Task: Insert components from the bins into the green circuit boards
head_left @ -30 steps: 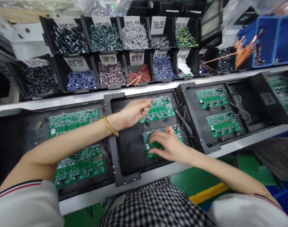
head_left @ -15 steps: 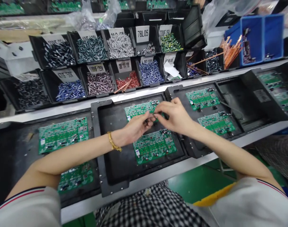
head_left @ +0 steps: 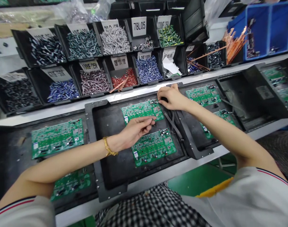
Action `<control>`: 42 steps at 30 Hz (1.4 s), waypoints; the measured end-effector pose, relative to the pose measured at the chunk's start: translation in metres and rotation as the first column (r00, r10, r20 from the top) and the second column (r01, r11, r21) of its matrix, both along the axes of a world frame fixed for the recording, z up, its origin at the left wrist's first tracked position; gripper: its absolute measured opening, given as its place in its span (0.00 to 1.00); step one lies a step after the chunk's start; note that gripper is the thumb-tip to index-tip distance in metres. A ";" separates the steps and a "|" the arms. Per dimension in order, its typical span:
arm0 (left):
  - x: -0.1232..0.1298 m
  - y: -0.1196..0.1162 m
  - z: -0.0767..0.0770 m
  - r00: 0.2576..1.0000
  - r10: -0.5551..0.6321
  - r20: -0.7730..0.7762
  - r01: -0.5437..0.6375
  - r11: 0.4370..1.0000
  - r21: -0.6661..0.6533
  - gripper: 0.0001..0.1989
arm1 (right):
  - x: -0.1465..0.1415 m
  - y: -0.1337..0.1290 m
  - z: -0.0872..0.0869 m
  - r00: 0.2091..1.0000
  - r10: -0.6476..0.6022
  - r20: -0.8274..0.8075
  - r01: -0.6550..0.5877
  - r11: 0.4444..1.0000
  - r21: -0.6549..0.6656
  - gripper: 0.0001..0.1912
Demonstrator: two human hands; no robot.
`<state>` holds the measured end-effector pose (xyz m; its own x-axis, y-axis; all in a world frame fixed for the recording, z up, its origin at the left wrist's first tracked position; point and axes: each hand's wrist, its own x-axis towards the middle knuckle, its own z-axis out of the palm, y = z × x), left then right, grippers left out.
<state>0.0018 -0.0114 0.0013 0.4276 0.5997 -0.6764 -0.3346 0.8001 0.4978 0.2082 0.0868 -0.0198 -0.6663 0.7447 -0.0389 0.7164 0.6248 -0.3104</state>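
My left hand (head_left: 136, 130) hovers over the gap between two green circuit boards, its fingers pinched round small dark electronic components whose kind I cannot make out. My right hand (head_left: 171, 97) is at the top right corner of the upper circuit board (head_left: 136, 111), thumb and fingers closed together; whatever they hold is hidden. Below it lies the lower circuit board (head_left: 155, 148), with small parts along its edges. Both boards rest in a black tray (head_left: 114, 165).
Behind the tray stand two rows of labelled black bins (head_left: 103, 90) full of capacitors, resistors and other parts. More boards lie in trays to the left (head_left: 57, 135) and right (head_left: 203, 94). Blue bins (head_left: 279, 28) stand at the back right. A dark strap (head_left: 173, 124) lies along the tray's right side.
My right hand has parted from my left and moved up and right to the upper board's corner. My left hand stays near its place, still pinched. The view has shifted slightly.
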 end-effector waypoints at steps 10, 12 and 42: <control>-0.003 -0.003 -0.003 0.995 -0.033 0.099 0.022 0.994 0.108 0.05 | 0.000 -0.003 -0.001 0.998 0.009 0.058 -0.011 0.999 0.036 0.07; -0.002 -0.005 0.000 0.991 -0.050 0.125 0.032 0.989 0.144 0.05 | 0.000 -0.006 -0.001 0.999 -0.005 0.050 0.003 0.999 0.045 0.06; -0.010 -0.061 0.022 0.998 -0.050 -0.028 0.049 0.998 -0.046 0.13 | 0.004 -0.141 0.045 0.994 -0.104 -0.046 0.109 0.984 0.137 0.08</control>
